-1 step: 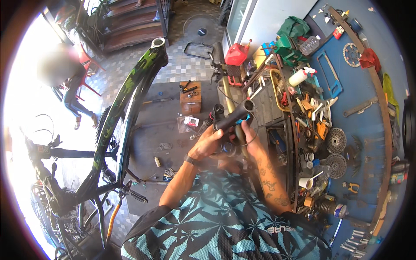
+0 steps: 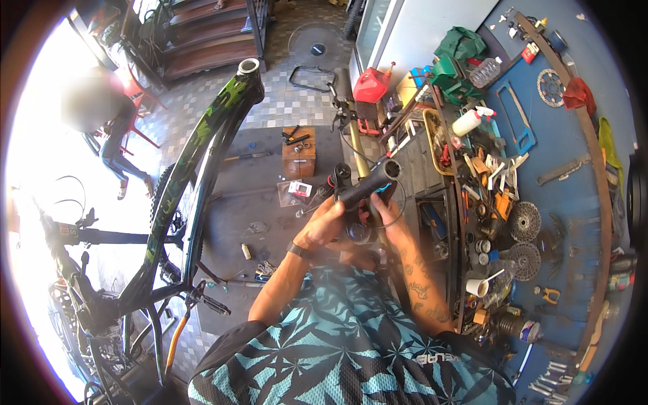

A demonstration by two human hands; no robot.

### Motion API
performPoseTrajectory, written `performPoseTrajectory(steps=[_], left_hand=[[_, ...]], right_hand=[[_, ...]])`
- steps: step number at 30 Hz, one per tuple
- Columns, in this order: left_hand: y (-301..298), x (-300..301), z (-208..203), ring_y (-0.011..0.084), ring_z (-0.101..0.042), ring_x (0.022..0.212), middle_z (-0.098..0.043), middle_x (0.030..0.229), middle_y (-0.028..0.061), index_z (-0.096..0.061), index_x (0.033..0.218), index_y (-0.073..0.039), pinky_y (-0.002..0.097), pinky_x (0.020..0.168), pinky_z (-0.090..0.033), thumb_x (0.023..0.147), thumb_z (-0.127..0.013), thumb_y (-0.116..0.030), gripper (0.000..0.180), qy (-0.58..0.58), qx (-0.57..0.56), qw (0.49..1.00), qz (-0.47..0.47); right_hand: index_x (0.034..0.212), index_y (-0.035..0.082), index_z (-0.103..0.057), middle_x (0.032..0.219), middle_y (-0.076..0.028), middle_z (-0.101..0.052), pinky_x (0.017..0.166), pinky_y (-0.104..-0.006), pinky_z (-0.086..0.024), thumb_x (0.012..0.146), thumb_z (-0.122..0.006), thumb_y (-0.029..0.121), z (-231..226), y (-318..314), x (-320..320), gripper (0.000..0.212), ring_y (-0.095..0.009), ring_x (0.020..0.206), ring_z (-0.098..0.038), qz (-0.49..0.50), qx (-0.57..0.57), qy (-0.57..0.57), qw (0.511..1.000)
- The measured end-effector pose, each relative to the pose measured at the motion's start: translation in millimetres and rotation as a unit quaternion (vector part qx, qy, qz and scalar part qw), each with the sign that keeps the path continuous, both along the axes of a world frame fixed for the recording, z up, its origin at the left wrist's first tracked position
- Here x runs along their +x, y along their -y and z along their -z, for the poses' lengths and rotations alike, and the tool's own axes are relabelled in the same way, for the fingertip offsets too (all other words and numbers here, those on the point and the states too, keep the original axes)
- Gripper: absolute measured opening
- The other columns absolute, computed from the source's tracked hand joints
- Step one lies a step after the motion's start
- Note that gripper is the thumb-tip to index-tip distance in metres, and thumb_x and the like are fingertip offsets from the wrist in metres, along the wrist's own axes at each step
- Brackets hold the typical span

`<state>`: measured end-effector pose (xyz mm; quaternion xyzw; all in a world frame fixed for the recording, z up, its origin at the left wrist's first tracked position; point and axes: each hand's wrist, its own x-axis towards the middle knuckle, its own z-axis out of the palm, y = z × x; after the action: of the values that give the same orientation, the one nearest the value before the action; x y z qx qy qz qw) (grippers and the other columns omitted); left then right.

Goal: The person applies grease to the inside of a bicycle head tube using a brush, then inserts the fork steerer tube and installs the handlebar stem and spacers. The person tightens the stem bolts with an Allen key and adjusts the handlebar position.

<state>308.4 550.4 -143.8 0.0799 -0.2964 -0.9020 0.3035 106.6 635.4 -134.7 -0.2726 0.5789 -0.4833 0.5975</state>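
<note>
Around you, the floor (image 2: 273, 115) is laid with small square tiles in mixed greys and whites, marked by a round patch (image 2: 317, 42) at top centre. Dark reddish-brown stairs (image 2: 210, 62) climb at your upper left, near a red chair (image 2: 133, 82). Strong white light (image 2: 37, 155) floods the left side and washes out detail. At the upper middle you have a glass pane (image 2: 370, 37) in a pale frame, beside a light grey wall (image 2: 439, 23). A blue panel (image 2: 570, 199) fills your right, and a dark surface (image 2: 233, 185) spreads left of centre.
</note>
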Motion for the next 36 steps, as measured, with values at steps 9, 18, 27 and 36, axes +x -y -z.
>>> performPoseTrajectory(steps=[9, 18, 27, 36], left_hand=[[23, 12, 3, 0.0388, -0.063, 0.125, -0.057, 0.145, 0.0214, -0.065, 0.131, 0.0, 0.0427, 0.082, -0.057, 0.105, -0.048, -0.065, 0.071, -0.059, 0.144, 0.988, 0.024], [14, -39, -12, 0.0349, -0.07, 0.109, -0.059, 0.147, 0.0144, -0.061, 0.139, 0.0, 0.0416, 0.075, -0.059, 0.103, -0.058, -0.056, 0.067, 0.015, 0.162, 0.982, -0.094], [-11, -40, -2, 0.0227, -0.07, 0.081, -0.064, 0.14, 0.0101, -0.06, 0.144, -0.003, 0.0371, 0.074, -0.058, 0.102, -0.057, -0.054, 0.066, 0.06, 0.222, 0.963, -0.141], [4, -12, 11, 0.0189, -0.065, 0.082, -0.07, 0.119, 0.0079, -0.059, 0.147, -0.008, 0.033, 0.074, -0.056, 0.106, -0.049, -0.051, 0.061, 0.073, 0.322, 0.934, -0.136]], right_hand=[[0.147, 0.0, -0.05, 0.128, -0.014, -0.067, 0.104, -0.0369, -0.049, 0.088, -0.084, 0.044, 27, 40, -58, 0.081, -0.025, 0.117, -0.064, -0.044, -0.048, -0.215, 0.975], [0.16, 0.008, -0.04, 0.14, -0.015, -0.066, 0.105, -0.042, -0.051, 0.094, -0.073, 0.014, 23, 51, -42, 0.074, -0.031, 0.131, -0.065, -0.148, -0.132, -0.304, 0.932], [0.152, 0.005, -0.052, 0.136, -0.014, -0.066, 0.107, -0.0412, -0.049, 0.094, -0.078, 0.023, 73, 43, -72, 0.066, -0.029, 0.126, -0.063, -0.226, -0.076, -0.09, 0.967], [0.097, 0.006, -0.074, 0.065, 0.005, -0.056, 0.051, -0.0256, -0.037, 0.089, -0.081, 0.055, 29, 146, -114, 0.051, -0.006, 0.055, -0.049, 0.054, 0.049, -0.252, 0.965]])
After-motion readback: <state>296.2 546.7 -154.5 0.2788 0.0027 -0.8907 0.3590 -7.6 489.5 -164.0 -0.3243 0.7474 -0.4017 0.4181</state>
